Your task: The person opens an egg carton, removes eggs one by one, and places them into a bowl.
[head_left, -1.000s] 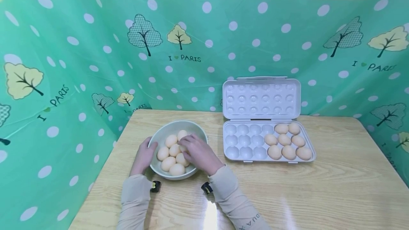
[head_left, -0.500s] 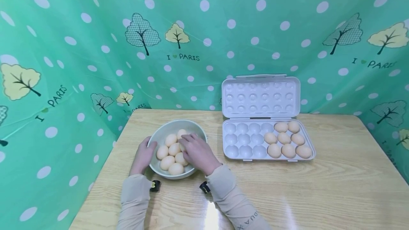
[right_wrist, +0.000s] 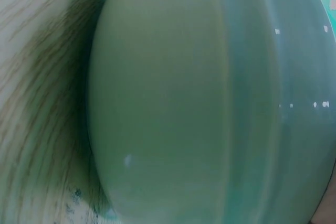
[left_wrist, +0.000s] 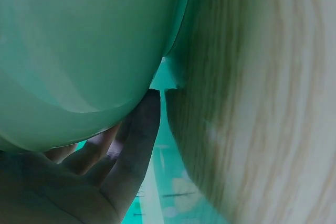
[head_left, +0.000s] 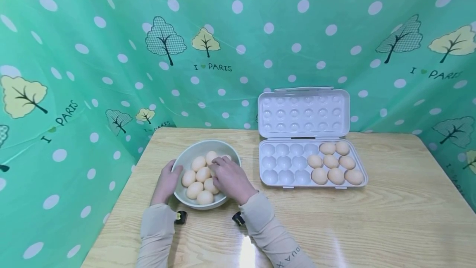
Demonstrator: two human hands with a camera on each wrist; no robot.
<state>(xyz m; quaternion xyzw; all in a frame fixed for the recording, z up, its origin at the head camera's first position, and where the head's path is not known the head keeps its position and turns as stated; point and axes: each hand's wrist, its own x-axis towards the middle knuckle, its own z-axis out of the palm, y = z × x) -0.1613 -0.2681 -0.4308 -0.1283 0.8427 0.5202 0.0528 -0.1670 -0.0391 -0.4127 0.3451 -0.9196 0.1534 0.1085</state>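
A pale green bowl (head_left: 186,157) holding several light-brown eggs (head_left: 195,190) stands at the left of the table in the head view. My left hand (head_left: 167,182) grips its left side, thumb at the rim. In the left wrist view, the fingers (left_wrist: 139,140) lie along the outside of the bowl (left_wrist: 79,51). My right hand (head_left: 231,179) reaches over the right rim, its fingers curled on an egg (head_left: 213,170) that they mostly cover. The outer wall of the bowl (right_wrist: 168,93) fills most of the right wrist view, which hides the fingertips.
To the right of the bowl, a white egg carton (head_left: 277,184) lies with its lid (head_left: 304,111) raised against the patterned curtain (head_left: 260,44). Several eggs (head_left: 330,161) fill its right side; the cups at its left are bare. Wooden table (head_left: 334,226) extends in front.
The right hand has shifted slightly left within the bowl, its fingers staying on the egg. Another egg now shows behind its knuckles. The left hand keeps its grip on the bowl.
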